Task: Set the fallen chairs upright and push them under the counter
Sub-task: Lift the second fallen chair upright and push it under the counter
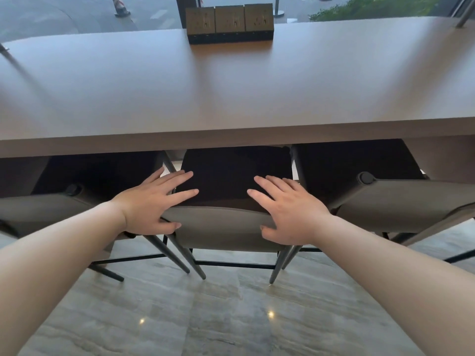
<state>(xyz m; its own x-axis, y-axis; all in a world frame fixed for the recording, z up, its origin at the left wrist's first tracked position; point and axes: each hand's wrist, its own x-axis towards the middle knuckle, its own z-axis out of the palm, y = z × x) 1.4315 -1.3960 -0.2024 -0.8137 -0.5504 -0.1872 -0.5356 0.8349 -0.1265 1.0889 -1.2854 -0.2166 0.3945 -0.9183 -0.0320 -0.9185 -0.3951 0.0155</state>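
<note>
Three grey chairs stand upright at a long brown counter (231, 98), their dark seats tucked under its front edge. The middle chair (218, 224) is straight ahead of me. My left hand (151, 204) rests on the left end of its backrest, fingers straight over the top and thumb against the back face. My right hand (285, 209) lies the same way on the right end. The left chair (38, 209) and the right chair (401, 204) stand close on either side.
A block of three power sockets (230, 24) sits at the counter's far edge, before a window. Thin metal chair legs and dark crossbars (231, 264) stand on the polished stone floor (231, 317). A slanted metal post (465, 14) meets the counter at far right.
</note>
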